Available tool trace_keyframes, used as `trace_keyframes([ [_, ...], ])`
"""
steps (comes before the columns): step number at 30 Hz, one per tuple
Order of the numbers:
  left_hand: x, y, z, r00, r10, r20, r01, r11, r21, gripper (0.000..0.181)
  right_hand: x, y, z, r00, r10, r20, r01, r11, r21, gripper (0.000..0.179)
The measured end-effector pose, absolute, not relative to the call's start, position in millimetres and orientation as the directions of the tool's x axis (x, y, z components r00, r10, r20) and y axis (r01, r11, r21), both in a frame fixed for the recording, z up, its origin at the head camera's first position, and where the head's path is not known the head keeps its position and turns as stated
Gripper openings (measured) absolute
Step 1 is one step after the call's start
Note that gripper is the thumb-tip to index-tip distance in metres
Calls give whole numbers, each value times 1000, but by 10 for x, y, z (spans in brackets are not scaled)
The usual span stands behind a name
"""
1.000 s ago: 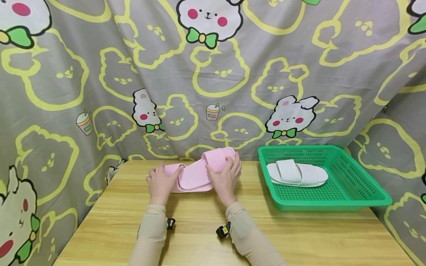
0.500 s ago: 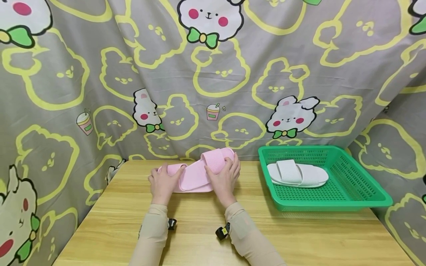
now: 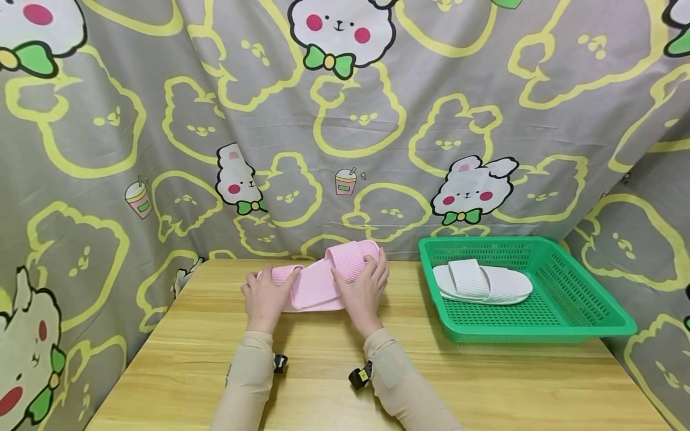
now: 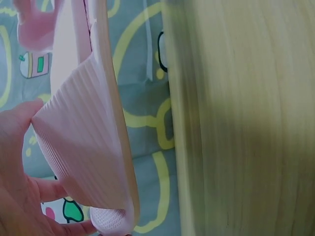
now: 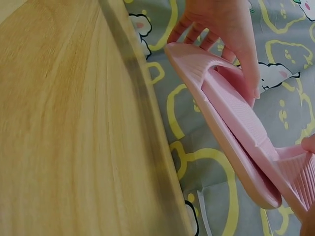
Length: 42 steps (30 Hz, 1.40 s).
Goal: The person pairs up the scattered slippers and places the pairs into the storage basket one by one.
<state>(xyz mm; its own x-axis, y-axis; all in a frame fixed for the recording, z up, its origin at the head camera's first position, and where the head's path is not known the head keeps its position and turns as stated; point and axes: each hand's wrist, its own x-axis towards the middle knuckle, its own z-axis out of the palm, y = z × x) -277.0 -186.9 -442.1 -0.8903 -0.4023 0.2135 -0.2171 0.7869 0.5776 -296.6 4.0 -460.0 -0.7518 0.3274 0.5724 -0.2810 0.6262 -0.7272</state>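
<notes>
Two pink slippers are held together at the back of the table. My left hand [image 3: 266, 299] grips the left slipper [image 3: 281, 275] at its ribbed strap, thumb on the near side and fingers spread round the toe end. The right slipper [image 3: 315, 286] lies tilted over it, its heel end tucked in at the left slipper's strap. My right hand [image 3: 365, 293] holds that one by its strap, thumb on the near edge. In the right wrist view the left slipper's sole [image 5: 231, 152] faces the table edge, and only bits of my right hand show.
A green plastic basket [image 3: 539, 335] stands on the right of the wooden table [image 3: 323, 383], with a pair of white slippers [image 3: 501, 284] lying in its left part. Behind the table hangs a grey patterned curtain [image 3: 377, 143]. Small black wrist cameras sit on both sleeves.
My left hand has shifted slightly right, and the right slipper has slid slightly left and down toward it. Over the last half second both hands have stayed nearly still.
</notes>
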Motion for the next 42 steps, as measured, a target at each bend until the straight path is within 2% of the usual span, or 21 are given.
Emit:
trace_keyframes([
  [7,-2783,-1871,-4427,-883,-421,207,-233,776,586,93,-2955,4,-4602,-772,313,553,-279,615,-738,80],
  [15,-2782,-1914,-4427,-872,-447,197,-251,756,605,93,-2952,-8,-4582,-796,277,538,-279,621,-732,100],
  [20,-2769,-1936,-4419,-867,-454,205,-247,750,613,93,-2934,3,-4559,-843,234,485,-247,633,-734,106],
  [26,-2750,-1963,-4400,-864,-460,204,-252,746,616,95,-2913,13,-4529,-884,192,426,-207,658,-724,105],
  [42,-2745,-2001,-4356,-864,-459,208,-249,746,617,93,-2901,67,-4455,-921,106,375,-211,673,-709,98],
])
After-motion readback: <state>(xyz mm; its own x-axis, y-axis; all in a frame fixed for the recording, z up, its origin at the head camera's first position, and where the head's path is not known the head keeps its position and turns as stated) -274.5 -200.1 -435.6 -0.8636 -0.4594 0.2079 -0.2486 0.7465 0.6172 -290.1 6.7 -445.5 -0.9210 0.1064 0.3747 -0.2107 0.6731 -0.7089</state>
